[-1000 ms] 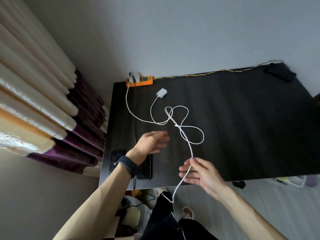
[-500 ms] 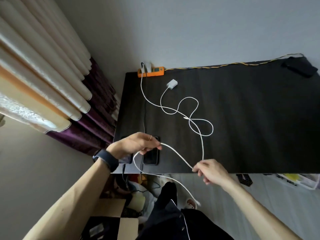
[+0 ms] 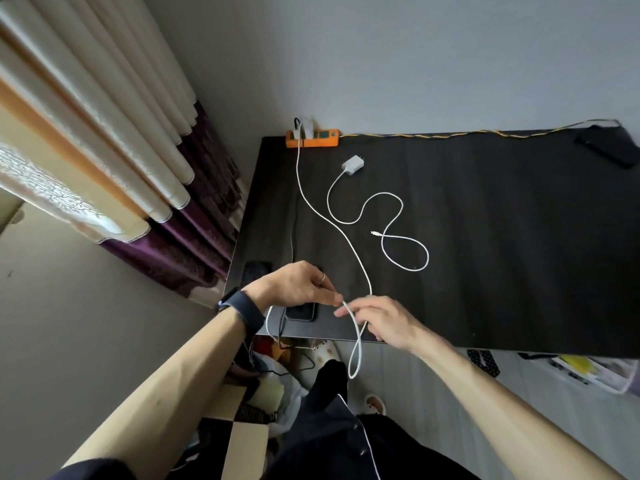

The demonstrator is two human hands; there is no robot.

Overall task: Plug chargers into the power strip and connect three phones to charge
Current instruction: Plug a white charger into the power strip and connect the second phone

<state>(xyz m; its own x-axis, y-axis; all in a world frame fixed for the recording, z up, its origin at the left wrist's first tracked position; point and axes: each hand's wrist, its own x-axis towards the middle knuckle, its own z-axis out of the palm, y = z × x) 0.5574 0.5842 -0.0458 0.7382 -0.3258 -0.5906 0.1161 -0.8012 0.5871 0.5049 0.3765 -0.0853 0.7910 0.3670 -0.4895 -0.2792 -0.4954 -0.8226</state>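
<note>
Pinching white charging cable (image 3: 298, 161) in left hand (image 3: 298, 285), right hand (image 3: 384, 323) grip closed round it, over near table (image 3: 485, 237) edge beside phone (image 3: 301, 311). Light, limp, loops easily; best held near connector.

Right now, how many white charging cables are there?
2. The plugged cable runs from the power strip to the left hand and right hand. The loose cable lies mid-table, joined to an unplugged charger. Others may be hidden.

Left hand (image 3: 294, 285) now almost against right hand (image 3: 382, 322), plugged-in cable (image 3: 298, 161) clear of loose cable (image 3: 428, 258).
</note>
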